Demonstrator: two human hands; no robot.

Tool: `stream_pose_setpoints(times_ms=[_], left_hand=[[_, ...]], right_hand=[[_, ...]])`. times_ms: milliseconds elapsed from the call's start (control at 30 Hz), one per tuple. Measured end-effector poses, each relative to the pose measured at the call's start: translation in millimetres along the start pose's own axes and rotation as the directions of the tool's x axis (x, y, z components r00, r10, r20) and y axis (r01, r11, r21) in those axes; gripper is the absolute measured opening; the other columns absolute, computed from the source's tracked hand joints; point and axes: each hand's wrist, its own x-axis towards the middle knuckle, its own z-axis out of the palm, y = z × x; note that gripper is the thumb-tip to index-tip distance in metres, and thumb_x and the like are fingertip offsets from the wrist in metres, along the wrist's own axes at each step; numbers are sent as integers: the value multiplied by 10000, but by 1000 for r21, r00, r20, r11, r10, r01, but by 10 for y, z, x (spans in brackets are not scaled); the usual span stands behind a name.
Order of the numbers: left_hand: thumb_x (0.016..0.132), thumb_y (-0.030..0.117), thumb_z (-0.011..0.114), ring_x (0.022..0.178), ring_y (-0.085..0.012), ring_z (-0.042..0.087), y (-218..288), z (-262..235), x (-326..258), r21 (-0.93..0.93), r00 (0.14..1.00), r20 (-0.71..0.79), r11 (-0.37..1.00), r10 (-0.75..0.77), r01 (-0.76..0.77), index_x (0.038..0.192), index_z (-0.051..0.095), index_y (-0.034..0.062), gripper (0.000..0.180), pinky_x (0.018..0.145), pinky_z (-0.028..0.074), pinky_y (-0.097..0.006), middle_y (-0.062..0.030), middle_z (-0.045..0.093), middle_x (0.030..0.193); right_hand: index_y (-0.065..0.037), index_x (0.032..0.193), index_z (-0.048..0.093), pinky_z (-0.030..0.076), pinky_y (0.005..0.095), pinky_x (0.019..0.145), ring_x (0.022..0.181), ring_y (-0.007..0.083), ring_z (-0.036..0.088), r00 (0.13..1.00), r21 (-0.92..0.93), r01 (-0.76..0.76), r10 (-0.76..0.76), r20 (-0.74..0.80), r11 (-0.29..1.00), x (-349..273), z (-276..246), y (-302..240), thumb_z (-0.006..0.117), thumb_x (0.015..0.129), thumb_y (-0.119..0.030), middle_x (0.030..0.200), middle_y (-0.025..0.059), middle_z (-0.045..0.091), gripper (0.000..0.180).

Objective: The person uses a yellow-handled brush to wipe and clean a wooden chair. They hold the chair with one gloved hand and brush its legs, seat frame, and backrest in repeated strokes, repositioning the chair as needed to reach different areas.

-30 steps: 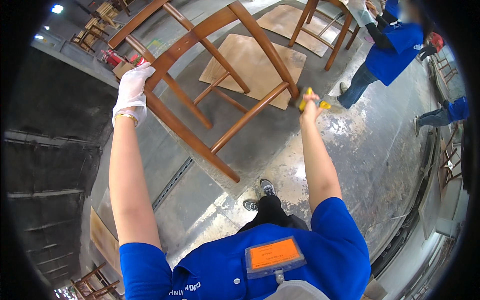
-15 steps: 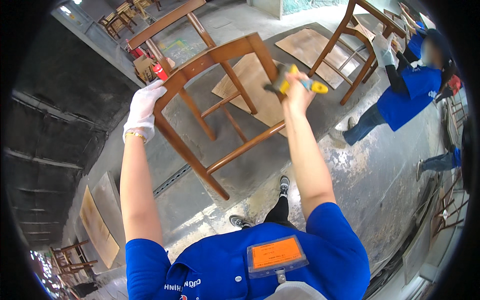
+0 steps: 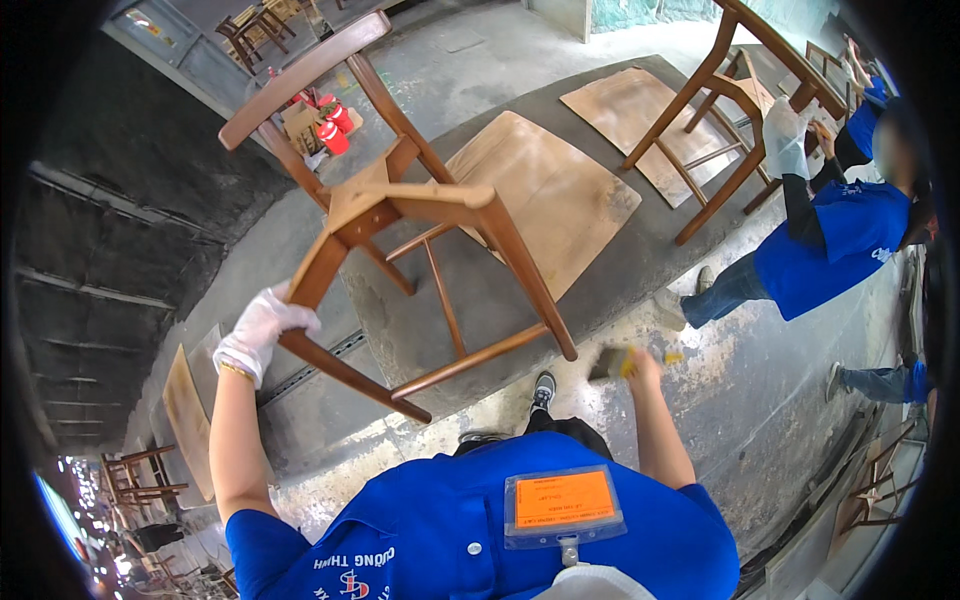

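Note:
A brown wooden chair frame [image 3: 450, 194] without a seat panel leans toward me, its backrest to the far left. My left hand [image 3: 262, 330], in a white glove, is closed round the chair at the corner where a leg meets the seat rail. My right hand [image 3: 645, 372], bare, is to the right of the chair's near leg and apart from it. It is closed on a yellow-handled tool [image 3: 606, 364] with a flat greyish head; motion blurs it, so its exact kind is unclear.
Wooden boards [image 3: 560, 190] lie on a low dark platform [image 3: 400, 330]. A co-worker in a blue shirt [image 3: 830, 240] handles another chair [image 3: 715, 90] at the right. Red containers [image 3: 333, 138] and a cardboard box stand at the far left. More chairs [image 3: 140, 478] are at the lower left.
My right hand has drawn back from the chair's side rail, toward me and to the right, with the tool. The chair has tipped and turned; my left hand has moved nearer and left with it.

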Motion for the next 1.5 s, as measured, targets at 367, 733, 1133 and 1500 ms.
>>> stream_pose_setpoints(times_ms=[367,733,1133,1500], left_hand=[[792,113,805,900,-234,746,-537,1463,464,-166,964,251,977,-91,135,823,826,-13,132,887,544,-337,-126,802,884],[738,45,778,869,-243,726,-326,1642,335,-524,990,67,840,-123,140,861,799,-39,150,873,533,-333,-135,787,859],[889,21,772,668,-202,545,761,2880,1708,-987,932,58,122,-358,108,1034,641,50,198,684,496,-350,-82,626,861],[1010,250,811,1041,-206,624,302,2352,635,-831,777,-470,505,-419,-231,1422,580,-34,552,1011,509,-380,-69,658,1111]], right_hand=[[-29,902,700,550,381,670,716,206,692,861,-202,101,-187,-473,974,-42,-1557,393,652,972,-48,796,70,693,87],[-109,808,653,544,372,671,714,189,651,888,-125,251,-280,-364,960,299,-1599,308,565,865,71,788,27,679,208],[-16,856,728,557,361,658,735,196,723,847,-408,-38,-187,-498,912,-217,-2071,864,720,901,-79,827,102,750,78],[-20,888,808,604,463,816,862,315,789,821,-602,-230,-179,-541,764,-245,-2317,1157,834,840,-307,856,146,794,292]])
